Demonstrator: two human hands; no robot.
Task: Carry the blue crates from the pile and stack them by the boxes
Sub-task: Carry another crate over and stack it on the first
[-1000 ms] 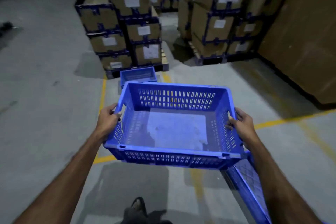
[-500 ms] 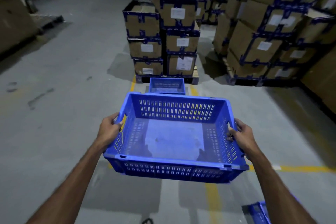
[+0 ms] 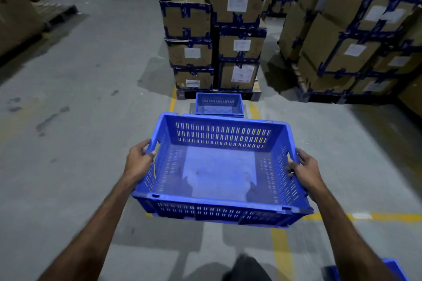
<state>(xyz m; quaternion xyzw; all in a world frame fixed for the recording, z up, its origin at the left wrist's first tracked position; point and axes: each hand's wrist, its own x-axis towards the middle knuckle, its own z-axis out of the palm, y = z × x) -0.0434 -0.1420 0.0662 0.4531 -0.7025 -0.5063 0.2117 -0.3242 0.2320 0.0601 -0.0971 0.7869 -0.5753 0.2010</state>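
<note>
- Showing white paper labels (image 3: 237,4) on their faces, the cardboard boxes (image 3: 189,55) ahead carry print too small and blurred to read; no brand name can be made out on any box or crate.
- Dark blue tape or strapping runs along the box edges and corners.
- The boxes stand stacked on a pallet (image 3: 254,94), with a second, larger block of boxes (image 3: 338,52) on the right, and more cardboard at the far left edge.
- The floor (image 3: 80,121) is grey concrete, scuffed and stained, with yellow painted lines (image 3: 280,248) crossing under the carried crate and running towards the pallet.
- The room is dim, like a warehouse.
- The blue crate (image 3: 219,173) is held in the air in front of the person, above the floor and apart from everything else; it is open side up, roughly level, with slotted walls and a pale patch on its bottom.
- Its long axis runs left to right across the view, short ends at the hands.
- The left hand (image 3: 138,162) grips the left end, fingers curled through the handle slot.
- The right hand (image 3: 304,170) grips the right end likewise, fingers wrapped over the rim.
- A second blue crate (image 3: 219,105) sits on the floor just in front of the pallet, beyond the carried one.
- Part of another blue crate (image 3: 392,269) shows at the lower right corner.
</note>
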